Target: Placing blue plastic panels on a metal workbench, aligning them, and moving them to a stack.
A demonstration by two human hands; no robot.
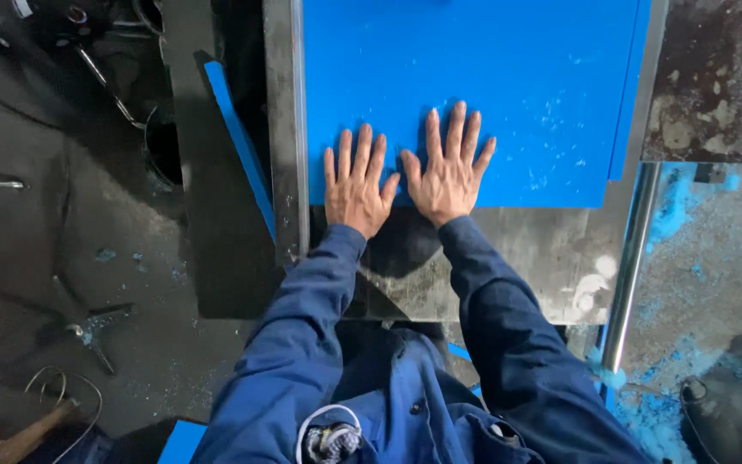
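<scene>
Blue plastic sheet [474, 86] covers most of a worn steel bench [517, 258], its near edge running straight across the metal and its right edge stopping just short of the bench's right side, where a second blue layer shows as a thin strip. Pale scratches and flecks mark the sheet toward its near right corner. The bench's near part lies bare, grey and scuffed, with a whitish smear near its near right corner. A steel rail [285, 129] borders the sheet along the bench's left edge, and a narrow blue offcut strip [238, 137] leans in the dark gap beyond it. A round metal bar [629, 266] runs down past the bench's right side, above a floor [706, 258] dusted with blue shavings. To the left the floor is dark and littered with wire and small metal parts.

A person in a dark blue work jacket [371, 404] leans over the bench's near edge, both arms reaching forward. The left hand [355, 185] and the right hand [448, 172] press flat on the sheet at its near edge, side by side, thumbs almost meeting. The fingers of both hands are spread wide and extended, palms down, gripping nothing; the heels of the hands sit over the sheet's near edge.
</scene>
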